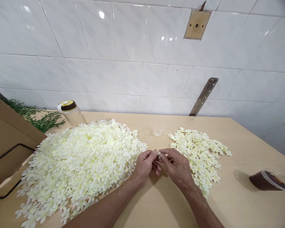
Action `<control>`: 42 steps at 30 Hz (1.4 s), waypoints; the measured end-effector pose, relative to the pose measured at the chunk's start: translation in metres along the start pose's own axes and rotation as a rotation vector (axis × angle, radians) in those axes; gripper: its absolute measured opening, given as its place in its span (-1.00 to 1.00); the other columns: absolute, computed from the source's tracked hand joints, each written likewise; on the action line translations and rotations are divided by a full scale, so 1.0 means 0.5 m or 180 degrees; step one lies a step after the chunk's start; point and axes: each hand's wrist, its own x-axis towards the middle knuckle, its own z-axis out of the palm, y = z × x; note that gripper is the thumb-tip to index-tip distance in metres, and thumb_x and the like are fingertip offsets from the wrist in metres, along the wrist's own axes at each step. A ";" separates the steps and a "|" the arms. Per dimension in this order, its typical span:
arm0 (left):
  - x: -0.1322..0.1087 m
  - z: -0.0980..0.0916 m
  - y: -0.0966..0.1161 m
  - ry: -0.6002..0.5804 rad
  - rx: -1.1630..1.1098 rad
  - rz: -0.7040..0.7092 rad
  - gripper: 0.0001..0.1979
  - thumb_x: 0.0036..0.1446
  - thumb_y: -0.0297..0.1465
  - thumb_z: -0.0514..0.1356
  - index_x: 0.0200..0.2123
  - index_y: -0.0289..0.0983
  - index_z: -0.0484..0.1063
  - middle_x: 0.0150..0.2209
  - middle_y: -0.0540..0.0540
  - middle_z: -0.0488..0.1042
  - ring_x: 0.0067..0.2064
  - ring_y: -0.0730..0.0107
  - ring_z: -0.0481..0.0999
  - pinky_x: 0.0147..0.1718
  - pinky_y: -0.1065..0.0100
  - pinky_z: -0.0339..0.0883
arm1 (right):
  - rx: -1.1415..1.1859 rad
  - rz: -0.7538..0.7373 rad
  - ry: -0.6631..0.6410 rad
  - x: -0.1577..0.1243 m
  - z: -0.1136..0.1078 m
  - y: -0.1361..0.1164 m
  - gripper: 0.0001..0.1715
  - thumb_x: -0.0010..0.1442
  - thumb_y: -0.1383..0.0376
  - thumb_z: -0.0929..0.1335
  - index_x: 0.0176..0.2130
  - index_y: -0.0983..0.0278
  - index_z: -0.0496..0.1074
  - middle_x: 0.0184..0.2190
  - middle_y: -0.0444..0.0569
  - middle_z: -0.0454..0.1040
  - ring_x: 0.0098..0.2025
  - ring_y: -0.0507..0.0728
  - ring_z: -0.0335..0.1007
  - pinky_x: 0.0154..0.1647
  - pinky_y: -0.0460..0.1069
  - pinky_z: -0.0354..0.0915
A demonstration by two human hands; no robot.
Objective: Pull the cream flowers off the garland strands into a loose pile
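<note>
My left hand (pixel 146 164) and my right hand (pixel 178 166) meet fingertip to fingertip above the table. Between their closed thumbs and forefingers is a small pale piece (pixel 158 154), mostly covered by the fingers, too small to name. Left of my hands spreads a large heap of loose white artificial flowers (pixel 85 155). A smaller, flatter pile of creamy artificial flowers (pixel 199 152) lies just beyond and right of my right hand. Behind my fingertips stands a small clear plastic cup (pixel 158 130); its contents are hard to make out.
The wooden table (pixel 247 152) meets a tiled wall. A clear bottle with a brown and yellow lid (pixel 72 112) stands behind the large heap. Green artificial sprigs (pixel 41 118) and a cardboard box (pixel 11 133) are at left. A cup of dark drink (pixel 268 180) stands at right.
</note>
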 end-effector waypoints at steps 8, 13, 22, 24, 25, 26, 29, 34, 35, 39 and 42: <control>0.009 0.000 -0.008 0.0149 0.0123 0.0078 -0.59 -0.02 -0.08 0.31 -0.38 -0.35 0.45 -0.40 -0.13 0.53 -0.61 0.51 0.41 -0.67 0.45 0.26 | 0.0021 0.0076 0.0035 0.007 -0.001 0.011 -0.72 0.27 0.12 0.30 -0.23 0.19 0.55 -0.28 0.02 0.57 -0.36 0.13 0.51 -0.35 -0.01 0.43; 0.010 -0.003 -0.017 0.0254 0.0196 0.0205 -0.59 0.03 -0.06 0.27 -0.40 -0.34 0.43 -0.50 -0.06 0.48 -0.62 0.51 0.38 -0.66 0.45 0.26 | 0.0015 0.0117 -0.0175 0.009 -0.004 0.007 -0.72 0.24 0.10 0.32 -0.24 0.17 0.57 -0.35 -0.03 0.59 -0.39 0.12 0.49 -0.33 -0.01 0.40; -0.001 -0.007 -0.003 0.0282 0.0249 0.0117 -0.55 0.03 -0.02 0.26 -0.49 -0.32 0.37 -0.62 -0.02 0.41 -0.67 0.52 0.33 -0.69 0.47 0.20 | 0.1017 0.0894 -0.0773 0.015 -0.014 0.016 -0.60 0.14 0.01 0.38 -0.24 0.26 0.59 -0.52 -0.10 0.52 -0.62 0.00 0.24 -0.62 -0.09 0.25; 0.000 -0.008 -0.002 0.0261 0.0163 0.0093 -0.56 0.04 -0.02 0.26 -0.50 -0.32 0.36 -0.60 -0.03 0.42 -0.65 0.52 0.34 -0.69 0.48 0.20 | 0.1040 0.0962 -0.0690 0.016 -0.008 0.022 -0.59 0.11 0.00 0.40 -0.27 0.28 0.58 -0.52 -0.09 0.52 -0.61 -0.01 0.23 -0.62 -0.10 0.23; 0.001 -0.009 -0.002 0.0254 0.0124 0.0074 -0.56 0.05 -0.03 0.25 -0.50 -0.32 0.36 -0.59 -0.04 0.42 -0.65 0.52 0.34 -0.69 0.48 0.20 | 0.1016 0.0980 -0.0643 0.016 -0.005 0.024 -0.60 0.10 0.00 0.41 -0.28 0.28 0.58 -0.52 -0.09 0.52 -0.60 0.00 0.25 -0.62 -0.10 0.23; 0.002 -0.009 -0.002 0.0247 0.0090 0.0054 -0.56 0.05 -0.04 0.25 -0.50 -0.32 0.36 -0.59 -0.04 0.41 -0.64 0.52 0.35 -0.69 0.48 0.21 | 0.0961 0.0981 -0.0580 0.015 -0.002 0.024 -0.61 0.09 0.01 0.42 -0.29 0.27 0.58 -0.51 -0.08 0.52 -0.58 0.01 0.27 -0.62 -0.10 0.23; 0.004 -0.010 -0.001 0.0186 0.0051 0.0003 -0.58 0.07 -0.05 0.25 -0.51 -0.32 0.36 -0.61 -0.03 0.39 -0.63 0.52 0.35 -0.68 0.48 0.21 | 0.0696 0.0856 -0.0350 0.012 0.006 0.022 -0.66 0.10 0.04 0.43 -0.26 0.25 0.56 -0.45 -0.06 0.55 -0.51 0.05 0.37 -0.57 -0.09 0.27; 0.007 -0.009 -0.003 0.0181 0.0032 0.0017 -0.57 0.07 -0.05 0.24 -0.50 -0.32 0.34 -0.59 -0.03 0.41 -0.65 0.52 0.35 -0.68 0.47 0.20 | 0.0334 0.0333 -0.0051 0.005 0.016 0.021 -0.75 0.16 0.11 0.41 -0.24 0.21 0.57 -0.31 0.00 0.56 -0.42 0.09 0.43 -0.46 -0.04 0.34; 0.008 -0.009 -0.005 0.0188 -0.0001 0.0032 -0.58 0.06 -0.05 0.25 -0.49 -0.32 0.34 -0.58 -0.04 0.42 -0.64 0.51 0.36 -0.69 0.46 0.21 | 0.0289 0.0268 -0.0009 0.004 0.017 0.021 -0.76 0.16 0.11 0.40 -0.27 0.20 0.58 -0.32 0.00 0.56 -0.40 0.10 0.44 -0.43 -0.03 0.35; 0.007 -0.010 -0.010 0.0118 -0.0159 0.0102 -0.60 0.04 -0.07 0.27 -0.43 -0.33 0.38 -0.49 -0.08 0.48 -0.61 0.48 0.40 -0.67 0.43 0.24 | 0.0269 0.0253 0.0067 0.003 0.018 0.015 -0.74 0.19 0.09 0.37 -0.30 0.19 0.58 -0.36 0.00 0.56 -0.41 0.12 0.46 -0.45 -0.03 0.37; 0.007 -0.011 -0.013 0.0070 -0.0152 0.0145 -0.62 0.03 -0.10 0.29 -0.42 -0.34 0.40 -0.52 -0.07 0.47 -0.61 0.48 0.40 -0.65 0.44 0.25 | 0.0265 0.0349 0.0005 0.002 0.016 0.009 -0.72 0.18 0.08 0.38 -0.28 0.20 0.58 -0.35 0.00 0.57 -0.46 0.10 0.44 -0.49 -0.03 0.36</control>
